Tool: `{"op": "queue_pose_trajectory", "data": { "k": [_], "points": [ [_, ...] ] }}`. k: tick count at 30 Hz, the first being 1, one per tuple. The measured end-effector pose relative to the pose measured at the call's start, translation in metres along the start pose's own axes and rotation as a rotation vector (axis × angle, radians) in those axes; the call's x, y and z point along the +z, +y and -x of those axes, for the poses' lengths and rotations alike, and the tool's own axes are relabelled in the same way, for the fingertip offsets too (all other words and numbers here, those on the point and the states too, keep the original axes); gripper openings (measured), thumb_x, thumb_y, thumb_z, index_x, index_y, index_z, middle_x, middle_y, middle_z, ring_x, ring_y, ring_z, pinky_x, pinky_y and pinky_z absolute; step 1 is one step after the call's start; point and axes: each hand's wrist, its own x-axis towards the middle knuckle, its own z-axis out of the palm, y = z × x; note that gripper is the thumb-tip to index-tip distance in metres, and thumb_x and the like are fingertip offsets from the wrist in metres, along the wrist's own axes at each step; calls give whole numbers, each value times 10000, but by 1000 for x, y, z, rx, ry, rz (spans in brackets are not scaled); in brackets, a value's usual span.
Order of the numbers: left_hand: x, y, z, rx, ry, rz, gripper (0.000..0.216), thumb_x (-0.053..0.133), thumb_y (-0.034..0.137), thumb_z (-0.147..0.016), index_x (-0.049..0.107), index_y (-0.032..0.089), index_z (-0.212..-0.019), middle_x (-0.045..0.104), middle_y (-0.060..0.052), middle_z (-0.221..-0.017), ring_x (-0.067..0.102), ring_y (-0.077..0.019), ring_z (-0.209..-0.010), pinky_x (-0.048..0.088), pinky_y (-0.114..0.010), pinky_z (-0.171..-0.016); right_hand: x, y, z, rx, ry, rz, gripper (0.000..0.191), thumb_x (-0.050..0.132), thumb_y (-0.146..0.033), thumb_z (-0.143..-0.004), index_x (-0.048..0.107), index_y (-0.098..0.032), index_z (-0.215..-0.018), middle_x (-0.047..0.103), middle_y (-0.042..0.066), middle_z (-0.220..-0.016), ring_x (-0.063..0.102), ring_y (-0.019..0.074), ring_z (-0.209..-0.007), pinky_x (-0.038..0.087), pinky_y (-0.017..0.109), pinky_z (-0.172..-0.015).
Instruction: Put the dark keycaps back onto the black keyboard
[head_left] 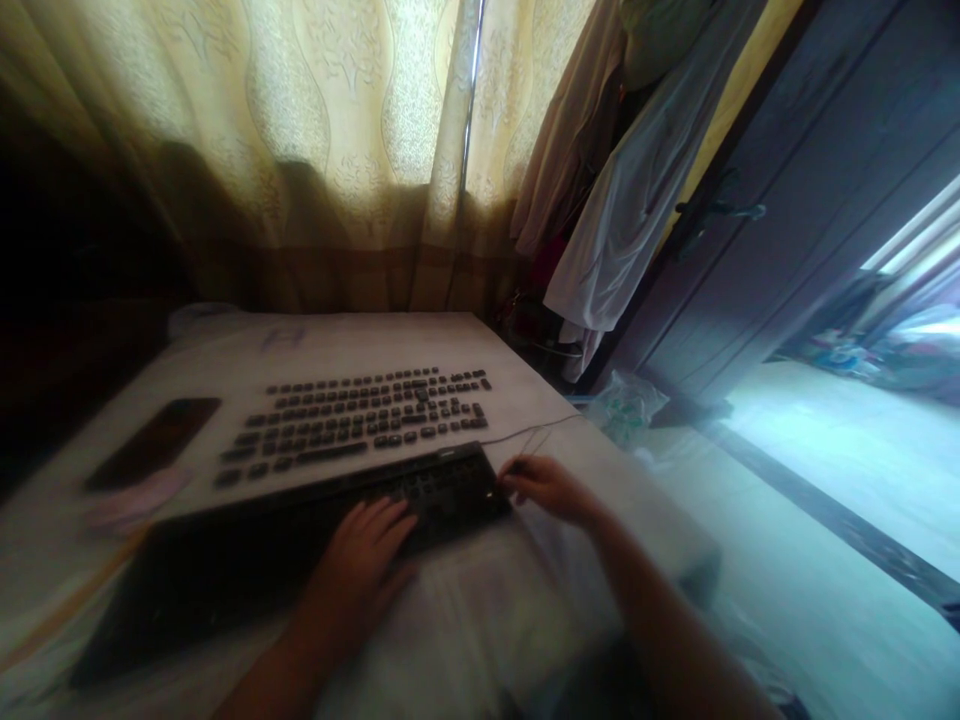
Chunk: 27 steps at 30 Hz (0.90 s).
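A black keyboard [247,550] lies at a slant across the near part of the table, its key bed dark and blurred. My left hand [367,550] rests on its front edge, palm down with fingers stretched out and no object under them that I can make out. At the keyboard's right end, my right hand [551,487] is closed in a pinch on a small dark tool with thin wire prongs [535,438], which looks like a wire keycap puller. Behind the keyboard, loose black keycaps [360,415] are laid out in rows.
A dark phone [157,440] and a pink cloth-like item [139,500] lie to the left on the pale-covered table [360,340]. A thin cable [525,430] runs off the right edge. Hanging clothes [615,220], a plastic bag [626,405] and a door [765,200] are beyond.
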Motion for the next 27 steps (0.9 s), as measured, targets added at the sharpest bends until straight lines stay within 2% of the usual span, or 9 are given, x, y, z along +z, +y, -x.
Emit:
{"op": "queue_pose_trajectory", "data": {
  "k": [6,10,18,23,27],
  "points": [
    [1,-1,0,-21,-22,8,428,599,332,-873,583,239,-1290,608,-85,-1344,562,-305,-1233,422,-542,-1054,1,-6,4,-17,-112,84,152,648,-307,-804,707,-189,-878,705,7,-745,667,163,-694,555,313,-708],
    [0,0,-1,-22,-21,7,421,604,326,-869,588,236,-1280,611,-86,-1340,566,-309,-1227,435,-548,-1038,-1,-11,5,-53,-116,171,169,629,-261,-809,718,-204,-942,722,10,-799,676,175,-742,551,315,-728],
    [-3,3,-2,-41,-24,46,409,597,320,-876,589,235,-1276,615,-89,-1333,564,-304,-1230,418,-558,-1051,1,-21,12,-120,-150,350,155,594,-218,-829,730,-227,-903,744,22,-859,689,195,-810,540,311,-769],
    [-3,4,-2,-38,-27,29,410,580,319,-887,581,237,-1289,609,-86,-1342,560,-300,-1235,415,-542,-1060,10,-15,11,-176,-113,500,151,562,-222,-859,706,-225,-904,738,35,-875,684,204,-834,518,310,-787],
    [-1,5,-3,-50,-31,-42,453,549,323,-906,528,245,-1351,518,-100,-1437,489,-313,-1308,417,-535,-1055,19,0,13,-226,-9,559,174,515,-279,-905,679,-223,-893,728,39,-828,677,196,-779,509,292,-738]
  ]
}}
